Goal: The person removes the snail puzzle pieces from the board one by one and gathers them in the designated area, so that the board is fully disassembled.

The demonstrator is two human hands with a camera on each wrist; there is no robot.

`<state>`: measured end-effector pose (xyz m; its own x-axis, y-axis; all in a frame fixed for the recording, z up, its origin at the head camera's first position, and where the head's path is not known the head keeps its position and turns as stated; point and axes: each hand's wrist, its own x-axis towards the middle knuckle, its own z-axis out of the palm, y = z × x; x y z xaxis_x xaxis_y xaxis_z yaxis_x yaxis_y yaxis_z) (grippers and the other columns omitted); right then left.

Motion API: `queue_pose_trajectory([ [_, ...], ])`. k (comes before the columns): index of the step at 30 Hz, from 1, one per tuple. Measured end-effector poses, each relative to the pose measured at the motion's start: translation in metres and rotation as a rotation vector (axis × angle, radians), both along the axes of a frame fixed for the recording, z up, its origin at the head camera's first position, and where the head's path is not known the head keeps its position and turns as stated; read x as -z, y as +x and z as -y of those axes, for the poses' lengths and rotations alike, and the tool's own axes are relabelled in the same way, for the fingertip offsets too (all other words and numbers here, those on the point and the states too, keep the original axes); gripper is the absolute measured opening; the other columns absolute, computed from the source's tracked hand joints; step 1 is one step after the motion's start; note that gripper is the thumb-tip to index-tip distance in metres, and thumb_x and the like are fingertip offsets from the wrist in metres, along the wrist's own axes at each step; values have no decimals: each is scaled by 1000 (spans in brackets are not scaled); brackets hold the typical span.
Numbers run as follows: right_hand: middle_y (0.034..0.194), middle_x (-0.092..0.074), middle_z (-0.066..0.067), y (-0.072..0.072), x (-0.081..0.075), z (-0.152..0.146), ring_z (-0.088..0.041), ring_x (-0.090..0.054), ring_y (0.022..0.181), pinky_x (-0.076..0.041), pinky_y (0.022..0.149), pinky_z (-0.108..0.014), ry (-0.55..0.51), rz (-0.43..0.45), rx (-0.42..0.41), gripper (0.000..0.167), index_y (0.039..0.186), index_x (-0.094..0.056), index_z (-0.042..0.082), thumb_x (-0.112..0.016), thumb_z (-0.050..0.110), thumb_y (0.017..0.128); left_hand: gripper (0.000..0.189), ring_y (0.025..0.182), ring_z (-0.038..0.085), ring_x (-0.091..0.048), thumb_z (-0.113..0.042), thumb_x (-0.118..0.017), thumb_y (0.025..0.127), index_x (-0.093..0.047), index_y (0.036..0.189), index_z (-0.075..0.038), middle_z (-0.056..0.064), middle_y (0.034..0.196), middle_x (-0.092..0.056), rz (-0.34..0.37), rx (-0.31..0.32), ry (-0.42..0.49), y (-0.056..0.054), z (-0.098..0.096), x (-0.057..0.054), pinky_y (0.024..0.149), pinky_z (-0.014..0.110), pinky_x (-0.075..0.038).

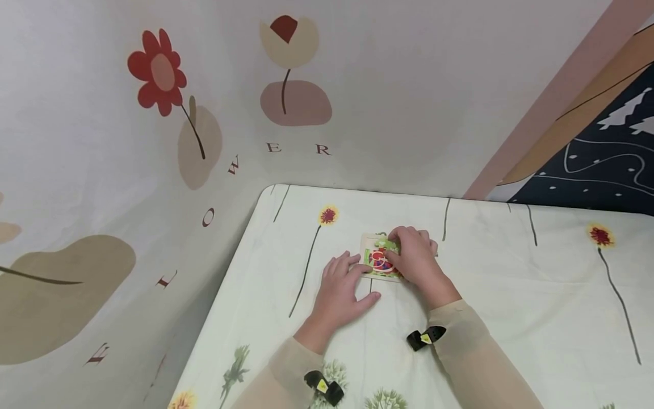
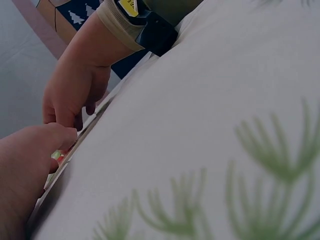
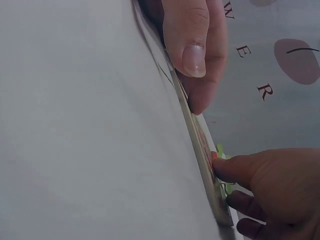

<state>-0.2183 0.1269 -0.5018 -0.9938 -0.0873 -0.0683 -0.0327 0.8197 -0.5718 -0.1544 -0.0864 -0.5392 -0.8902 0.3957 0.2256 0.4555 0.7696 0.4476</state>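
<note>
A small wooden picture puzzle [image 1: 364,245] with a pale frame lies flat on the table, its picture red, green and purple. My right hand [image 1: 416,255] is over its right half, pinching a green-and-red puzzle piece [image 3: 220,149] between thumb and fingers; most of the piece is hidden. In the right wrist view, that piece sticks up above the thin board edge [image 3: 200,162]. My left hand [image 1: 338,292] rests at the lower left with spread fingers, the index fingertip on the frame's corner and the thumb out on the cloth.
A white cloth printed with flowers [image 1: 328,216] covers the table [image 1: 511,272]. Behind and to the left hangs a pale fabric wall [image 1: 398,113] with flower prints and letters. A dark panel with white trees [image 1: 608,142] is at the right. Each sleeve carries a black wrist camera [image 1: 426,337].
</note>
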Motion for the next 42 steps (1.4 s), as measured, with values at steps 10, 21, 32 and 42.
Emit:
queue_pose_trajectory([
  [10, 118, -77, -6, 2, 8, -5, -34, -56, 119, -29, 104, -60, -59, -142, -8, 31, 120, -80, 13, -87, 23, 92, 50, 152, 35, -39, -50, -77, 93, -70, 131, -19, 11, 152, -55, -19, 3, 19, 1, 1, 2, 126, 57, -26],
  [21, 114, -80, -2, 3, 17, -19, -27, -57, 110, -31, 103, -58, 0, -319, -115, 34, 122, -81, 14, -87, 29, 92, 50, 154, 33, -36, -50, -76, 94, -69, 134, -20, 10, 154, -54, 22, -7, 3, 2, -2, 3, 128, 55, -22],
  [32, 106, -82, -3, 6, 24, -42, -23, -66, 97, -32, 99, -55, -59, -597, -86, 25, 113, -84, 13, -88, 21, 90, 48, 155, 31, -35, -51, -76, 94, -69, 133, -23, 9, 156, -54, 13, 12, -27, -4, -5, 1, 128, 51, -21],
  [42, 101, -81, -8, 14, 26, -73, -27, -65, 94, -30, 100, -59, -74, -629, -21, 21, 109, -84, 9, -89, 12, 88, 47, 154, 31, -36, -47, -78, 94, -69, 133, -23, 8, 156, -54, 23, 4, 1, -3, 0, 1, 128, 52, -22],
])
